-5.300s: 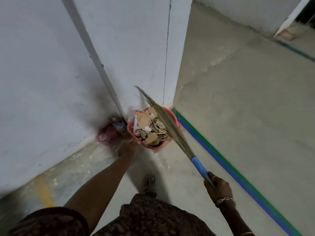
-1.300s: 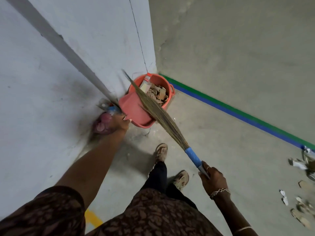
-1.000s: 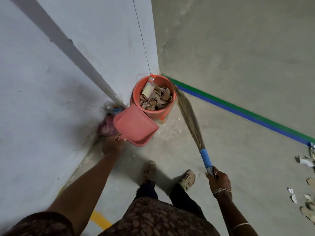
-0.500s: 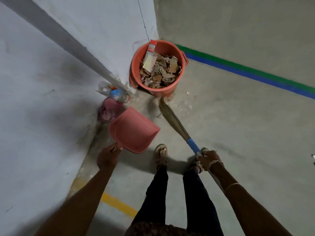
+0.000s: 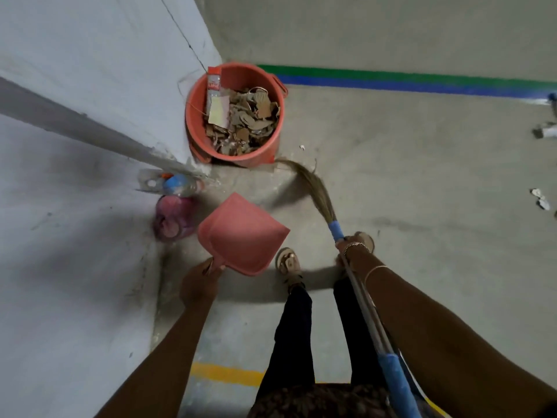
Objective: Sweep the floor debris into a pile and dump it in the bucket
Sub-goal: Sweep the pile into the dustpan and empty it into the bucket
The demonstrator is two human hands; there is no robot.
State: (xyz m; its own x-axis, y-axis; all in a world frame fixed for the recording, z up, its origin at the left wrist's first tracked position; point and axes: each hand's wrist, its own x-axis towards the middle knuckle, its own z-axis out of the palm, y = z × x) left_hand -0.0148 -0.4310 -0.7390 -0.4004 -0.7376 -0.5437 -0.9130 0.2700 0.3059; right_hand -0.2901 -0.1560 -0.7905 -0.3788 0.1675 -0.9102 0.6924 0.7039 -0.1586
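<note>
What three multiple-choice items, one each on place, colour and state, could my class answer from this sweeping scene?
1. Where does the bucket stand? A) on the floor beside the wall B) on a table C) on a shelf
2. What colour is the dustpan? A) blue B) pink C) green
3. What is the right hand doing? A) hanging empty B) gripping a cloth C) gripping the broom

Answers: 1 A, it sits by the wall's corner; 2 B, its whole pan shows pink; 3 C, it curls round the broom's handle, while the left hand holds the dustpan.
</note>
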